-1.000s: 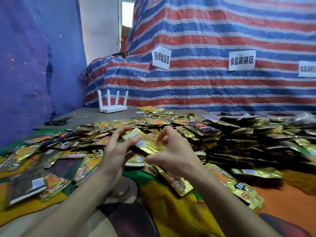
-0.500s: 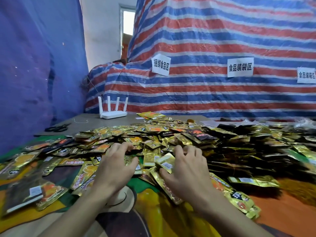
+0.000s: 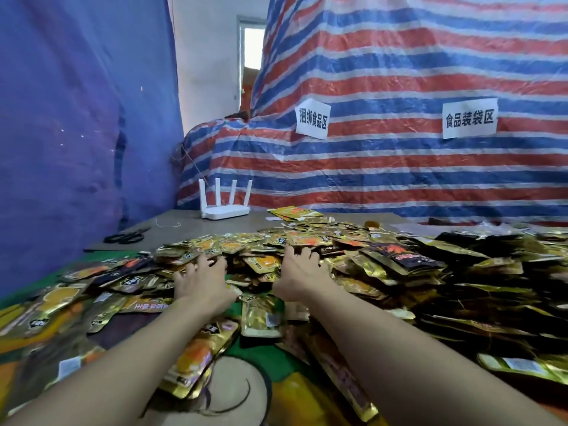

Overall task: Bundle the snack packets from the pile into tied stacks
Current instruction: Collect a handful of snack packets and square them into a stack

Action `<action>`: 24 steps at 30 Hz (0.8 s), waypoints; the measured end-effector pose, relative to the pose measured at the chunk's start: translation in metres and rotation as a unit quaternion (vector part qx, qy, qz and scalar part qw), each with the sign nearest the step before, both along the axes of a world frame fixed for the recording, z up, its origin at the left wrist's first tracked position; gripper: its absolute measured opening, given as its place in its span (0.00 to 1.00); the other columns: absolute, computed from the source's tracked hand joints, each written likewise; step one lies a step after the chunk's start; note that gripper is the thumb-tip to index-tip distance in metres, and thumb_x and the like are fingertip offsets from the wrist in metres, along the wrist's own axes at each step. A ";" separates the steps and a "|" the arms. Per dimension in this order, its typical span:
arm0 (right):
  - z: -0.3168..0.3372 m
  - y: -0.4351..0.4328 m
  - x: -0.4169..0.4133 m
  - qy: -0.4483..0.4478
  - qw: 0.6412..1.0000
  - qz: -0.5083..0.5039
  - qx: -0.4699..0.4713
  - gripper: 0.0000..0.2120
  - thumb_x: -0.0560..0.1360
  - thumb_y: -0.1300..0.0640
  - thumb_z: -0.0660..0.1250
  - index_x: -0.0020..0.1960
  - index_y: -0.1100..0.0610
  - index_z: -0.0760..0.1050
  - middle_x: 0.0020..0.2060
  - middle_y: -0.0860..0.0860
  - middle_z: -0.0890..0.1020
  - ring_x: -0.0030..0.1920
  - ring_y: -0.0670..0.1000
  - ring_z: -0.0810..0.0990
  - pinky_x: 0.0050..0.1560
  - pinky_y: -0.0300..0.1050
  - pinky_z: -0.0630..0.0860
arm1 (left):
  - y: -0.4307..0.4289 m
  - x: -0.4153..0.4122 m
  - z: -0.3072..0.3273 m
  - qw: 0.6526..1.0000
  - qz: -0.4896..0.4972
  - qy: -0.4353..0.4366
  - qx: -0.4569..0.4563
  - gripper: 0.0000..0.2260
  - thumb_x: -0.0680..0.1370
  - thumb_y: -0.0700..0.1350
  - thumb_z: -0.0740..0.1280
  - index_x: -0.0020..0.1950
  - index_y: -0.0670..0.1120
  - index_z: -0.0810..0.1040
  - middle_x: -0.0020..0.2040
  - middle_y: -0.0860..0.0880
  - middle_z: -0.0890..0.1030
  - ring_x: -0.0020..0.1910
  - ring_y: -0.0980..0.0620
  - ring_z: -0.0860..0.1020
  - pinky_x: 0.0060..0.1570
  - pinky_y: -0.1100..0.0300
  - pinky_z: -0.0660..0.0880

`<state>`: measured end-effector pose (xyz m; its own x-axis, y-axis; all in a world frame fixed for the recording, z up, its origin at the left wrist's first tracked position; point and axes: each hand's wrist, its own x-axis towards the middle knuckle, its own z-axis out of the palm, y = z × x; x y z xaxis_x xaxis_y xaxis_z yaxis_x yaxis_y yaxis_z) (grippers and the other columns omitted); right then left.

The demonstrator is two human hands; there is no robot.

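Note:
A wide pile of snack packets (image 3: pixel 310 239), gold, orange and black foil, covers the table from left to right. Both my arms stretch forward into it. My left hand (image 3: pixel 203 281) lies palm down on the packets with its fingers spread. My right hand (image 3: pixel 299 272) lies palm down a little further right, fingertips curled over the pile's near slope. Neither hand has a packet lifted. One gold packet (image 3: pixel 261 315) lies flat between my wrists. A black packet with red print (image 3: pixel 402 256) sits on top of the heap to the right.
Behind the pile stand a white router (image 3: pixel 224 210), black scissors (image 3: pixel 126 238) and a loose piece of string (image 3: pixel 167 224) on the grey tabletop. A striped tarp (image 3: pixel 399 167) with two paper labels closes the back. A blue sheet (image 3: pixel 76 133) hangs at the left.
Both hands held a gold packet up between them a second ago. It was put down, and both hands have reached forward and flat onto the pile.

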<state>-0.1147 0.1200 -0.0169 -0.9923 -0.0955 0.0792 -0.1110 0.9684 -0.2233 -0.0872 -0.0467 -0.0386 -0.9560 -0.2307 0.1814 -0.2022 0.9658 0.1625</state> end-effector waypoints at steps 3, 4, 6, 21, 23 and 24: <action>-0.007 0.000 -0.024 -0.046 0.998 -0.041 -0.024 0.40 0.75 0.48 0.66 0.79 0.61 0.51 0.76 0.64 0.58 0.77 0.66 0.55 0.75 0.65 0.58 | 0.002 -0.021 0.004 0.999 0.017 -0.025 0.025 0.32 0.76 0.51 0.67 0.79 0.50 0.59 0.80 0.41 0.56 0.77 0.36 0.58 0.70 0.35 0.61; -0.009 -0.001 -0.029 -0.057 0.997 -0.055 -0.022 0.42 0.75 0.46 0.65 0.80 0.62 0.50 0.77 0.65 0.57 0.78 0.66 0.55 0.75 0.65 0.58 | 0.002 -0.027 0.006 0.999 0.027 -0.031 0.031 0.33 0.77 0.51 0.67 0.79 0.49 0.59 0.80 0.40 0.54 0.78 0.34 0.57 0.71 0.33 0.60; -0.014 -0.005 -0.037 -0.061 0.995 -0.075 0.004 0.45 0.75 0.42 0.65 0.80 0.64 0.50 0.76 0.66 0.59 0.77 0.67 0.55 0.74 0.65 0.58 | 0.002 -0.035 0.008 0.996 0.054 -0.051 0.053 0.37 0.77 0.56 0.69 0.80 0.45 0.57 0.81 0.38 0.54 0.78 0.32 0.56 0.72 0.31 0.60; -0.010 -0.010 -0.011 0.154 0.985 0.029 0.073 0.09 0.75 0.70 0.63 0.40 0.58 0.72 0.38 0.53 0.77 0.38 0.57 0.76 0.43 0.49 0.71 | 0.029 -0.034 -0.012 0.991 -0.008 0.014 -0.130 0.16 0.80 0.37 0.63 0.67 0.38 0.72 0.64 0.37 0.76 0.60 0.38 0.80 0.58 0.46 0.78; -0.003 -0.011 -0.006 0.162 0.985 0.035 0.054 0.11 0.75 0.70 0.63 0.37 0.58 0.68 0.36 0.52 0.75 0.38 0.57 0.76 0.39 0.48 0.70 | 0.027 -0.034 -0.012 0.988 -0.007 0.018 -0.155 0.15 0.80 0.34 0.62 0.67 0.38 0.74 0.63 0.38 0.77 0.60 0.40 0.80 0.55 0.50 0.79; 0.000 -0.012 -0.003 0.170 0.984 0.035 0.047 0.11 0.75 0.69 0.63 0.39 0.57 0.68 0.37 0.52 0.74 0.39 0.58 0.77 0.38 0.48 0.69 | 0.027 -0.034 -0.012 0.986 -0.019 0.019 -0.164 0.15 0.80 0.32 0.61 0.65 0.40 0.76 0.62 0.40 0.78 0.61 0.41 0.79 0.54 0.51 0.78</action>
<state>-0.1175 0.1082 -0.0168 -0.9011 -0.1851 0.3922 -0.2308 0.9703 -0.0723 -0.1216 -0.0198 -0.0507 -0.9538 -0.1184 0.2762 -0.1651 0.9745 -0.1522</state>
